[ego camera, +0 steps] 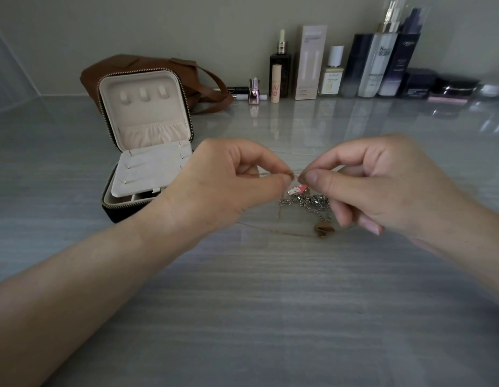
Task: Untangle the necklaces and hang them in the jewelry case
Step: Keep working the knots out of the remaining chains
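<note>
Grey, streaked stone makes up the countertop [270, 303] that fills most of the frame. At its centre the left hand [231, 185] and the right hand [382, 185] meet almost fingertip to fingertip. Each pinches a fine gold chain [271, 173] between thumb and forefinger, and the remaining fingers are curled loosely underneath. Just below the pinch hangs a small pink and white charm [297, 189]. Under that, the tangled necklaces [307, 203] lie in a silvery heap on the stone, partly hidden by the right hand's fingers. A brown pendant [322, 229] rests at the heap's lower edge; which chain carries it I cannot tell. The jewelry case [147, 141] stands open at centre left, just beside the left wrist, with its cream lid upright. The lid shows three small hooks [144, 94] above a gathered pocket. Behind the case, in the upper left, slumps a brown leather bag [159, 65]. A row of cosmetic bottles [376, 65] lines the wall at the upper right.
</note>
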### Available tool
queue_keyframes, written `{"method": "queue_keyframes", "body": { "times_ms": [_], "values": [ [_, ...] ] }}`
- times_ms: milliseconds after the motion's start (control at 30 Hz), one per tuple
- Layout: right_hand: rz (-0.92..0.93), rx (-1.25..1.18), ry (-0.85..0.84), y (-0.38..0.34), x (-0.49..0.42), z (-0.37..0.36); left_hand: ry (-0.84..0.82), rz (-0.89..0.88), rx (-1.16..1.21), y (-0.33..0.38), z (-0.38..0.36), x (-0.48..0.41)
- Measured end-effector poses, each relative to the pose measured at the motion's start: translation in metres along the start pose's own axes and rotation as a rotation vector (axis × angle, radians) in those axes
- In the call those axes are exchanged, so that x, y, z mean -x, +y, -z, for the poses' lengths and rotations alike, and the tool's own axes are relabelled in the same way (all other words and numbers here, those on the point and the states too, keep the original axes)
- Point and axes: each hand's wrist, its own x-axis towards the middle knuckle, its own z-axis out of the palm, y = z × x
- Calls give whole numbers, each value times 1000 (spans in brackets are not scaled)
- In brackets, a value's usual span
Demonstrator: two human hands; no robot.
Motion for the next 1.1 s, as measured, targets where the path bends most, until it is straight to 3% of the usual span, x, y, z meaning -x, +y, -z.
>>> {"method": "queue_keyframes", "body": {
  "times_ms": [800,1100],
  "values": [
    [-22,-10,8,-1,1,1,-34,-94,-161,2,2,1],
    [53,-73,33,-2,2,2,-81,-31,-83,5,3,3]
  ]
}}
